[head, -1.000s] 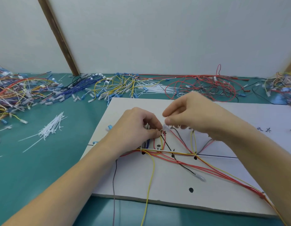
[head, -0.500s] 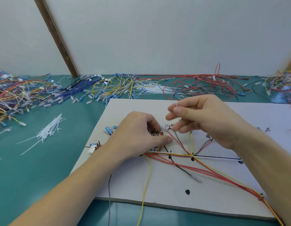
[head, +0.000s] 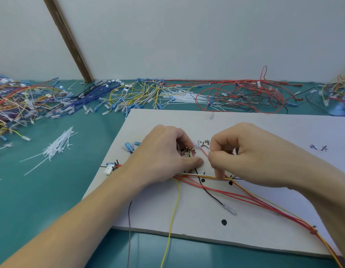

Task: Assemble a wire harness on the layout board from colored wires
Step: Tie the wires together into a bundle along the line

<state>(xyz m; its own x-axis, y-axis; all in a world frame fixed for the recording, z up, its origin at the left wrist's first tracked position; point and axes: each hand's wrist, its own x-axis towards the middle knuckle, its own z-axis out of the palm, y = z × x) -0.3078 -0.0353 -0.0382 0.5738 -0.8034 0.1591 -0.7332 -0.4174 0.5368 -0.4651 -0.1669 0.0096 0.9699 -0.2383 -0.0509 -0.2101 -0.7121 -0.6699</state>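
Observation:
A white layout board (head: 264,229) lies on the green table, marked with black dots and handwritten labels. A bundle of red and yellow wires (head: 245,196) runs across it toward the lower right. My left hand (head: 164,155) grips the upright wire ends at the bundle's left part between thumb and fingers. My right hand (head: 245,153) sits right beside it with curled fingers, pinching a thin white cable tie (head: 196,174) by the wires, one fingertip down on the bundle. A black wire with a clear terminal (head: 228,209) and a yellow wire (head: 174,215) trail toward the front edge.
A white connector (head: 109,169) and blue terminals (head: 129,147) lie at the board's left edge. Loose cable ties (head: 59,145) lie to the left. Piles of wires line the back: mixed (head: 18,105), blue (head: 94,93), yellow (head: 140,93), red (head: 245,95).
My right hand has come down from above the board to the bundle, close against my left thumb. My left hand has stayed on the wires.

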